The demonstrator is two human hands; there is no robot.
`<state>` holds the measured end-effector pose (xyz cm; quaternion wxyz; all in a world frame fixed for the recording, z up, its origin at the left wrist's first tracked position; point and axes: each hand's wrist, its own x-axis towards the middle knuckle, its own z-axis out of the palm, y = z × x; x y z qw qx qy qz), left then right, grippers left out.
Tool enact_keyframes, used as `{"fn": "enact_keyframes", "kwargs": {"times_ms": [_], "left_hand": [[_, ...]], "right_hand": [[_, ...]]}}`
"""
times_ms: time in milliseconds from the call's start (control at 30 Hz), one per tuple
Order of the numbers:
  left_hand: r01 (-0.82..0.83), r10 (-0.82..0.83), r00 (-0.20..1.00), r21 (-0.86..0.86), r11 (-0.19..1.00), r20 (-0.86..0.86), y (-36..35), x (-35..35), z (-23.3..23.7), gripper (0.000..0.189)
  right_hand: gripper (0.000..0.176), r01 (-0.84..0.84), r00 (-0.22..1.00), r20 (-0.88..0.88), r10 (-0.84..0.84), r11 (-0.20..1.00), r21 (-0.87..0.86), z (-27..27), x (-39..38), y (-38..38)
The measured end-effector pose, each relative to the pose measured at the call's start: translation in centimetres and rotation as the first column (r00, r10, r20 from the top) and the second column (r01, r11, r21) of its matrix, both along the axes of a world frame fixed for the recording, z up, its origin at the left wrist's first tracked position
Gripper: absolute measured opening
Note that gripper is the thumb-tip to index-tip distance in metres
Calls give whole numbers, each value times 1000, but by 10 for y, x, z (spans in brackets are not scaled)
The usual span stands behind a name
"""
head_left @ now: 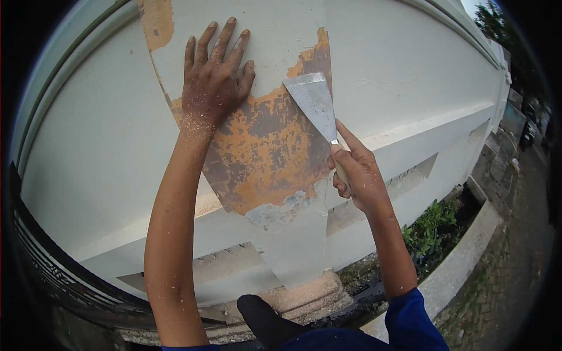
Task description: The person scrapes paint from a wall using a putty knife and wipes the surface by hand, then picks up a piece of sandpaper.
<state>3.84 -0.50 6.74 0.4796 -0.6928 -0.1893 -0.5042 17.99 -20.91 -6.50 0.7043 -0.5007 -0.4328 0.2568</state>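
Observation:
My left hand (216,76) lies flat with spread fingers on the white painted face of a wall pillar (281,29). Pale paint dust speckles its back and wrist. In my right hand (356,167) is a paint scraper (313,99), gripped by its light handle with the index finger stretched along it. The wide metal blade points up and left, its edge over the border between white paint and a bare patch (263,152). That patch shows orange and grey-brown layers, with bluish-grey flakes (281,207) along its lower end.
White wall panels (398,70) flank the pillar, with a ledge (433,120) and recessed slots below. Dust-covered steps (310,295) lie at its foot. Green plants (433,225) grow in a trough at right, beside a paved path (497,286). A black railing (64,263) stands at lower left.

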Motion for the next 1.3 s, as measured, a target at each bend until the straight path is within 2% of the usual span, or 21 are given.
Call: {"fn": "enact_keyframes", "kwargs": {"times_ms": [100,200,300,400,500,600,800,1000,1100,1300], "left_hand": [[31,-31,999,4,1000,-15,1,-1,0,47],[70,-70,997,8,997,-16,4,-1,-1,47],[67,-67,998,6,998,-21,2,-1,-1,48],[58,-58,998,13,998,-22,3,-1,-1,48],[76,-76,997,3,997,-19,1,-2,-2,47],[76,-76,997,19,997,-9,1,-2,-2,46],[95,-95,995,28,995,-13,3,-2,-2,46],[76,-76,997,42,996,-3,5,-1,-2,46],[69,-69,998,42,997,2,5,-1,-3,47],[88,-88,996,34,996,-11,4,-2,-2,47]], "right_hand": [[56,35,999,8,-35,999,21,5,-2,-6],[56,50,996,72,-49,999,-19,-18,-2,-15],[54,42,999,0,-42,999,-31,-2,-1,-8],[55,54,997,56,-53,998,-20,11,-1,-14],[55,89,993,81,-82,993,-74,-5,0,-20],[56,80,996,33,-79,996,-37,3,-4,-9],[56,104,993,68,-99,991,-84,-4,-1,-20],[57,76,996,45,-75,997,-21,7,-2,-10],[57,90,996,27,-89,994,-67,-4,-7,-17],[57,52,999,9,-52,998,28,5,-4,-7]]}}
